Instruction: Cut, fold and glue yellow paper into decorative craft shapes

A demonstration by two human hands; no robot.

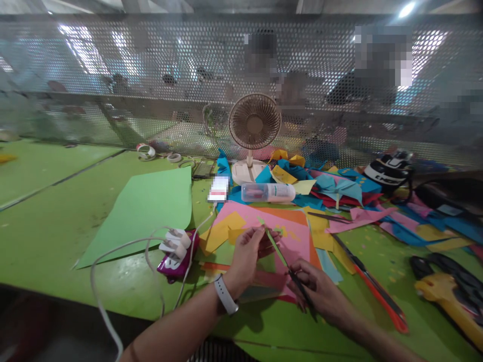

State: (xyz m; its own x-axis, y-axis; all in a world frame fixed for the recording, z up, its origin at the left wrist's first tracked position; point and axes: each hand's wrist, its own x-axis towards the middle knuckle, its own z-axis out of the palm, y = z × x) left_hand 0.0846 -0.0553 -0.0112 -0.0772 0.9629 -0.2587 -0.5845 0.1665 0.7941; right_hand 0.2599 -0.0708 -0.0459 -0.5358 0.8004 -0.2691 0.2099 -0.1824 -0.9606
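Note:
My left hand (247,256), with a white watch on the wrist, pinches the upper end of a narrow green paper strip (277,247). My right hand (315,289) grips a dark, slender tool that looks like tweezers (300,286). Its tip meets the strip's lower end. Both hands are over a pink paper sheet (296,254) strewn with small yellow-green scraps. Orange paper (311,226) shows from beneath it, and yellow pieces (222,234) lie on its left side. Part of the tool is hidden by my right fingers.
A fan (255,122) stands behind a clear bottle (267,192) and a phone (218,188). Green paper (151,211) and a plug on a purple block (175,256) lie left. Rightward are an orange cutter knife (373,286), yellow tool (449,296) and paper scraps (339,186).

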